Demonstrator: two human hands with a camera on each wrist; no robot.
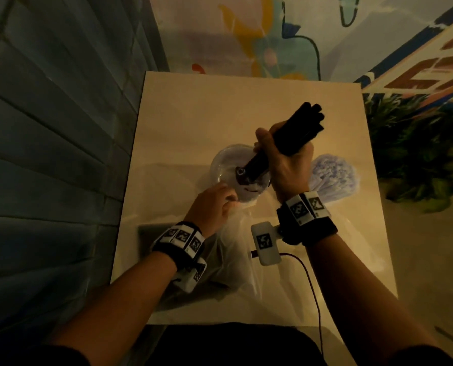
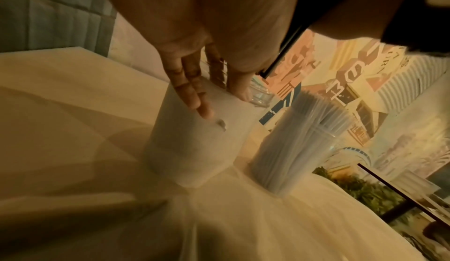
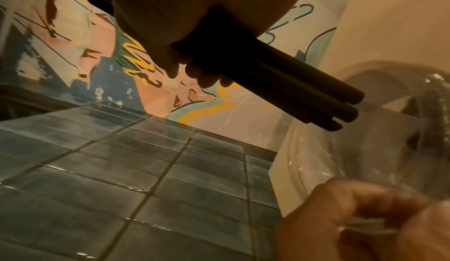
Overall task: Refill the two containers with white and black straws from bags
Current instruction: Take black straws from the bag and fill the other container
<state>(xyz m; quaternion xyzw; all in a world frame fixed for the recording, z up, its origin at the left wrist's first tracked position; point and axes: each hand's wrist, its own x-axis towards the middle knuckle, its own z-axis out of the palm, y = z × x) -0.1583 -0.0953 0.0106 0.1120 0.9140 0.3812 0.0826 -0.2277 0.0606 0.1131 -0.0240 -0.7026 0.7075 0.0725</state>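
Observation:
A clear empty container (image 1: 217, 165) stands mid-table. My left hand (image 1: 216, 204) grips its near side, fingers (image 2: 192, 94) laid down the wall and the thumb on the other side. My right hand (image 1: 283, 157) holds a bundle of black straws (image 1: 303, 125) tilted, with the lower ends dipping into the container's mouth. In the right wrist view the black straws (image 3: 280, 84) point at the container's rim (image 3: 360, 149). To the right, a second container (image 1: 333, 175) stands packed with white straws (image 2: 302, 138).
Crumpled clear plastic bags (image 1: 236, 249) lie on the cream table (image 1: 246, 101) under my wrists. A green plant (image 1: 418, 154) sits off the table's right edge. A blue tiled wall (image 1: 48, 128) runs along the left, and a painted wall lies beyond.

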